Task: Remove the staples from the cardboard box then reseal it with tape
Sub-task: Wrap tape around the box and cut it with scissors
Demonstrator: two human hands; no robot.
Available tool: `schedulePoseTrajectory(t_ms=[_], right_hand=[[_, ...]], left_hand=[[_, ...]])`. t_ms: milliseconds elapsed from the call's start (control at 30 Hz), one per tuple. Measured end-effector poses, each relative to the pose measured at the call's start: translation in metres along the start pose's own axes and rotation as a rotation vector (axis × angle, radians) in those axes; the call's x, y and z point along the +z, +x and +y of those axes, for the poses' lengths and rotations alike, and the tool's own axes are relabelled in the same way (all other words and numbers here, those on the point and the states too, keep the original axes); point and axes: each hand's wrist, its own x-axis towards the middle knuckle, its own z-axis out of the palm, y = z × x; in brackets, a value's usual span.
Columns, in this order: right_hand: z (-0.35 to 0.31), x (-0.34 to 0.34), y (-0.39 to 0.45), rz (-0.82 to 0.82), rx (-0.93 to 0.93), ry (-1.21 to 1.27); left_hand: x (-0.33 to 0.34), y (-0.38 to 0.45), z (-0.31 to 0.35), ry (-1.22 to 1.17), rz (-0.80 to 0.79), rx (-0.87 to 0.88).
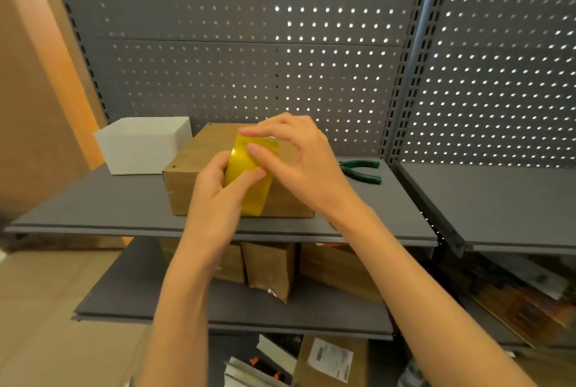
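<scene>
A cardboard box (pixel 199 168) is set on the upper shelf (pixel 93 199), near the middle of its front edge, with its long axis running from the front edge back toward the pegboard wall (pixel 218 59). A strip of yellow tape (pixel 249 174) is laid along that axis over the box top and is folded down the front face. A tape roll (pixel 274 150) is held above the box top by the right hand (pixel 299 156), fingers curled round it. The tape is pinched and pressed by the left hand (pixel 218 190) at the box's front top edge (directly under the roll). A white box (pixel 143 146) is touching the cardboard box's left side. Green-handled pliers (pixel 363 170) are lying near the shelf's back right corner.
</scene>
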Motion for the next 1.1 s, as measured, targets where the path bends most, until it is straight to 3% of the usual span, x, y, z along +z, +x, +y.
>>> schedulePoseTrajectory(t_ms=[500,833,1100], right_hand=[[0.008,0.018,0.01,-0.223,0.176,0.188],[0.016,0.019,0.018,-0.113,0.118,0.276],[0.005,0.025,0.017,0.072,-0.098,0.068]], left_hand=[[-0.04,0.005,-0.019,0.054,-0.131,-0.03],[-0.034,0.015,-0.019,0.032,-0.137,-0.073],[-0.026,0.016,0.001,0.095,-0.081,-0.047]])
